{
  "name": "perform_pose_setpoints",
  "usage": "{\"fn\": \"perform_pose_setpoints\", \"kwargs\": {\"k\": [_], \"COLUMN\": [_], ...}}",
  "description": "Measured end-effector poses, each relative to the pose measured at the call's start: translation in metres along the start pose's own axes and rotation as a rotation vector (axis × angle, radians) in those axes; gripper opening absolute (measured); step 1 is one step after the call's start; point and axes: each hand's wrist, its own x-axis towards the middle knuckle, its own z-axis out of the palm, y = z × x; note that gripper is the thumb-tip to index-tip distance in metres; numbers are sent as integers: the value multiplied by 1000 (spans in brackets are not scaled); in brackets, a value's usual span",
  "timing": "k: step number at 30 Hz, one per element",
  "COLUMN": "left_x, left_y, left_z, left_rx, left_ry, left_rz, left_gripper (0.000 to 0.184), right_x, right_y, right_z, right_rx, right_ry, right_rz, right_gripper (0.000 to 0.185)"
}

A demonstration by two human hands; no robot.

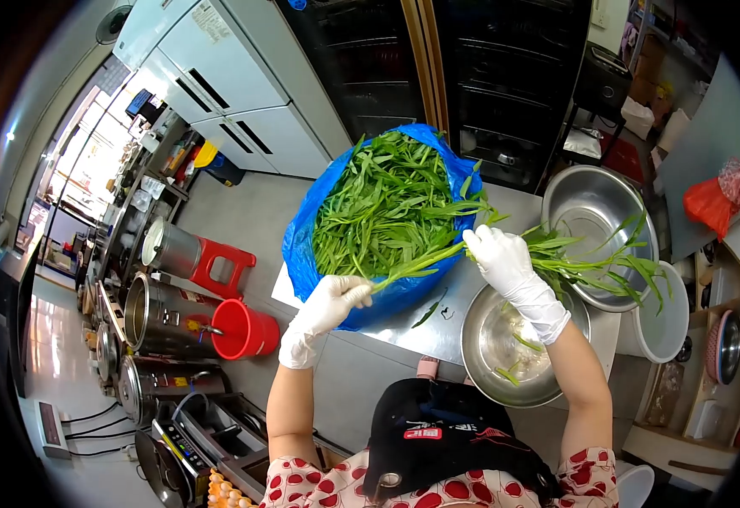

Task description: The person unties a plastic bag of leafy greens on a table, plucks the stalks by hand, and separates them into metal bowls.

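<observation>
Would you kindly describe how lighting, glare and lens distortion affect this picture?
Head view: strong fisheye bending, black corners and a tilted pale refrigerator; head view: the bright opening at far left is washed out; head view: glare inside the steel bowl; head view: greens in the blue bag are evenly lit.

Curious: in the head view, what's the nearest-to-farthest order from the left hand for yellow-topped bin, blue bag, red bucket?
From the left hand:
1. Blue bag, just right.
2. Red bucket, off left.
3. Yellow-topped bin, farther back, by the fridge.
</observation>
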Motion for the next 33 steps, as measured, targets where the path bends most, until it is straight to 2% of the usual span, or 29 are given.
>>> {"fn": "perform_pose_setpoints", "kwargs": {"k": [2, 5, 8, 11, 14, 18, 20, 23, 28, 33], "left_x": [1, 1, 2, 0, -4, -1, -2, 1, -3, -2], "left_y": [-9, -11, -10, -7, -3, -11, -5, -3, 11, 12], "left_z": [4, 10, 15, 19, 27, 50, 60, 76, 90, 105], "left_rx": [-59, -129, -173, -251, -270, -401, -460, -508, -614, -740], "left_ry": [-78, -123, -81, -20, 32, 88, 106, 125, 120, 185], "left_rz": [55, 31, -1, -12, -54, -23, 26, 76, 10, 15], "left_gripper": [23, 20, 18, 18, 18, 17, 13, 10, 10, 13], "right_x": [-2, -2, -6, -7, -5, -10, -13, -21, -28, -29], "right_y": [3, 4, 7, 9, 3, -31, -57, -79, -78, -77], "right_z": [2, 0, 7, 3, -13, -35, -38, -31, -16, -14], "right_rx": [12, 5, 17, 9, 76, 196, 290, 247, 103, 99], "right_ry": [44, 30, 3, 38, 106, 194, 219, 172, 180, 244], "right_rz": [-11, -3, 13, 32, 77, -17, -95, -187, -270, -246], "right_gripper": [25, 9, 33, 29, 42, 39, 44, 46, 42, 40]}}
